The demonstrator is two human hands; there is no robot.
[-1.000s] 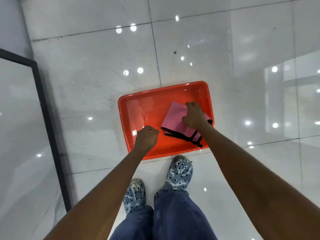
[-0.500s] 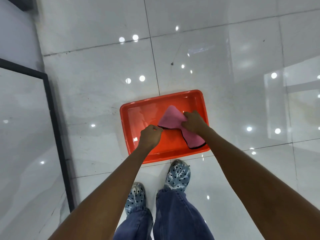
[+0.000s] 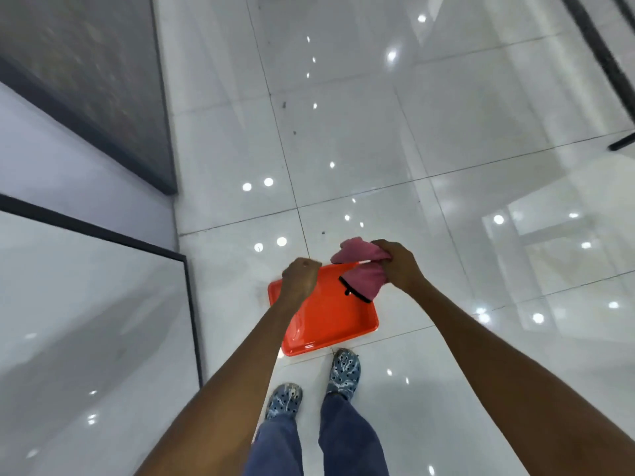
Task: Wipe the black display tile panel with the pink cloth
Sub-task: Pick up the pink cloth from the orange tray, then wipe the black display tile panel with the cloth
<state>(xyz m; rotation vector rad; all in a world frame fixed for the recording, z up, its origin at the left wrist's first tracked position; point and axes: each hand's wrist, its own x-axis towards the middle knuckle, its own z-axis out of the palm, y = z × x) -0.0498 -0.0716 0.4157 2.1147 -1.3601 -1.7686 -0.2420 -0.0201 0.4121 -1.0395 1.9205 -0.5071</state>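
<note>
My right hand [image 3: 400,266] grips the pink cloth [image 3: 360,266], which has a black edge and hangs bunched above the far end of the red tray [image 3: 326,321]. My left hand [image 3: 300,276] is closed in a fist just left of the cloth, over the tray's left corner, and holds nothing that I can see. The black display tile panel [image 3: 86,63] stands at the upper left, dark with a black frame, well away from both hands.
A pale glossy panel with a black frame [image 3: 86,321] leans at the lower left. The tray lies on the shiny white tiled floor [image 3: 378,132], just ahead of my feet [image 3: 345,371]. A black bar [image 3: 598,49] crosses the top right corner.
My right hand has lifted the pink cloth up out of the tray. The view has tilted up, bringing the black panel into sight at upper left.
</note>
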